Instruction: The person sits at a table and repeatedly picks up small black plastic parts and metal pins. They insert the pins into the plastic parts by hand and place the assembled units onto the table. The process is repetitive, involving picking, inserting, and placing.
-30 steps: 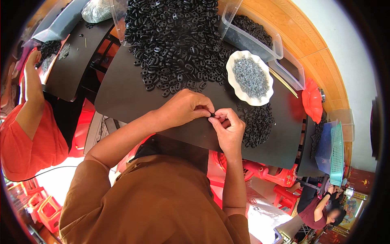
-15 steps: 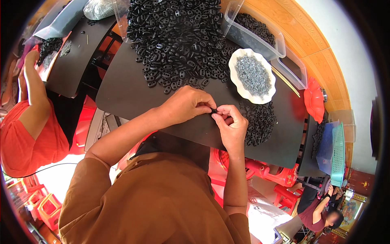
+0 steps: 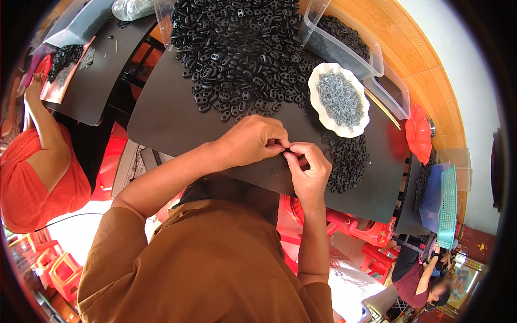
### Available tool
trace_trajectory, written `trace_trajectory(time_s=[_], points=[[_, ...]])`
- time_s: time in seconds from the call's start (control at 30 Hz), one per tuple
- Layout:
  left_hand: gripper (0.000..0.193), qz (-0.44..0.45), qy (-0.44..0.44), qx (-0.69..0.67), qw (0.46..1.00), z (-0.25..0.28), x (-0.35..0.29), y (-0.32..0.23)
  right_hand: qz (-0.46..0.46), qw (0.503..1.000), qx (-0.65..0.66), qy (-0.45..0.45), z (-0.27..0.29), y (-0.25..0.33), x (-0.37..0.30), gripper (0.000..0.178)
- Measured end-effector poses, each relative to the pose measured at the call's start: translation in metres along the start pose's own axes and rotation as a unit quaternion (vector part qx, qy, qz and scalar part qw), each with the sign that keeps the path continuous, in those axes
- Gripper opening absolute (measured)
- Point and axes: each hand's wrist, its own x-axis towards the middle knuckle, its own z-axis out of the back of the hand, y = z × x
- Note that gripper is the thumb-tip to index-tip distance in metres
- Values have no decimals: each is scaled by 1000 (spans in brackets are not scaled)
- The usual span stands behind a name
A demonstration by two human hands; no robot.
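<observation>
Both hands meet over the near side of the dark table, fingertips touching. My left hand (image 3: 252, 141) is closed in a pinch, thumb and forefinger on a small black plastic piece (image 3: 287, 150). From the other side my right hand (image 3: 311, 171) pinches the same piece, its remaining fingers curled. Fingertips cover most of the piece, so its exact shape is hidden. Just beyond the hands spreads a big heap of black oval two-hole plastic pieces (image 3: 242, 59). Beside my right hand lies a pile of smaller black pieces (image 3: 347, 164). A white scalloped dish (image 3: 316, 110) holds many small silvery metal parts.
Clear plastic bins (image 3: 371, 67) stand along the far right edge, near thin sticks (image 3: 383, 107) and a red scalloped dish (image 3: 417, 133). A teal basket (image 3: 447, 207) sits farther right. At left, a person in red (image 3: 40, 172) works at another table (image 3: 102, 70). Red stools (image 3: 64, 274) stand below.
The hands stay together, with small finger shifts; the black piece is now more covered by the fingertips. The view has shifted slightly. The person at left has moved an arm.
</observation>
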Motion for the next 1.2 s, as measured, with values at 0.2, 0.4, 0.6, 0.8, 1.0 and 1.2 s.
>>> trace_trajectory(time_s=[0.2,0.4,0.6,0.8,1.0,1.2], points=[[9,-19,-2,-15,1000,-1,-1,0,52,998,-26,5,1,-7,-1,15],[10,-25,6,-16,1000,0,1,1,34,999,-22,14,4,-6,-1,15],[11,-33,16,-30,999,-2,2,2,-21,999,34,7,5,-3,2,17],[12,-35,30,-27,999,0,2,0,-46,998,35,14,5,-4,0,18],[14,-42,36,-21,998,1,2,-2,-33,999,17,17,6,2,2,17],[12,-46,40,-26,998,0,1,2,10,1000,-3,12,6,-1,4,18]])
